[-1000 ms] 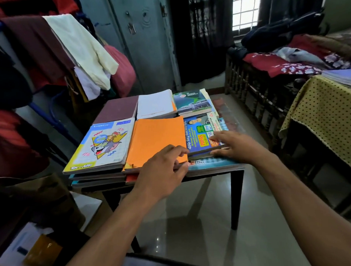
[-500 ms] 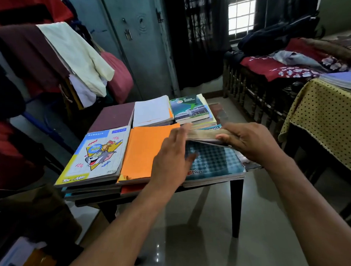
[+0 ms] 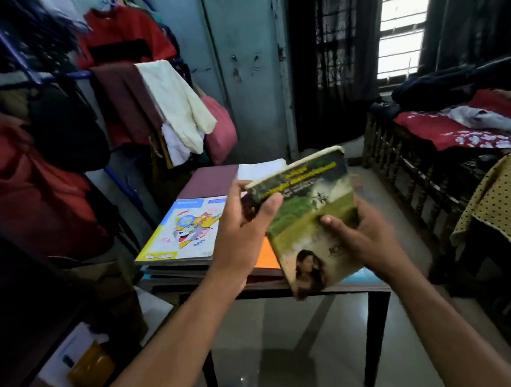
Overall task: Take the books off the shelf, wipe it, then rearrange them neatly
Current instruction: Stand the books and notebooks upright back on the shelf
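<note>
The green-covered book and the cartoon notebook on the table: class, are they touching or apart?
Apart. The head view shows the green-covered book lifted in both hands, clear of the cartoon notebook lying flat on the table.

Head cam, single view, looks fwd and down, close over table [image 3: 361, 288]

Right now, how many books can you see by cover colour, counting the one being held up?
Green, held by left hand and right hand: 1
Cartoon cover: 1
Orange: 1
Maroon: 1
White: 1
Total: 5 covers clearly seen; more lie stacked underneath.
</note>
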